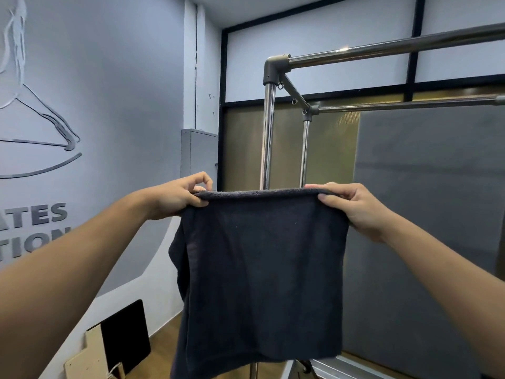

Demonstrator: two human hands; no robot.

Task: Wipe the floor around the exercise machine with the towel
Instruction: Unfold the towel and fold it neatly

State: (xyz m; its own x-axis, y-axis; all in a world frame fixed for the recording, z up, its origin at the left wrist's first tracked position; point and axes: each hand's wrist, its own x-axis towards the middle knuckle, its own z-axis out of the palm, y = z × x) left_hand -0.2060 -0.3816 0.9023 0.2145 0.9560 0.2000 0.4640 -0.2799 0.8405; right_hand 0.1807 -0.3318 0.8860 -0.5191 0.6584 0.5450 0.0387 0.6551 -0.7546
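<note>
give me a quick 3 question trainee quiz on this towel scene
1. True or false: the towel lies on the floor.
2. Which hand holds the towel's top edge? A) left only B) right only C) both
3. Fill in: behind the towel stands a metal ____.

Key:
1. False. It hangs in the air.
2. C. The left hand and the right hand each have a grip on a top corner.
3. Frame, with shiny upright poles and crossbars.
</note>
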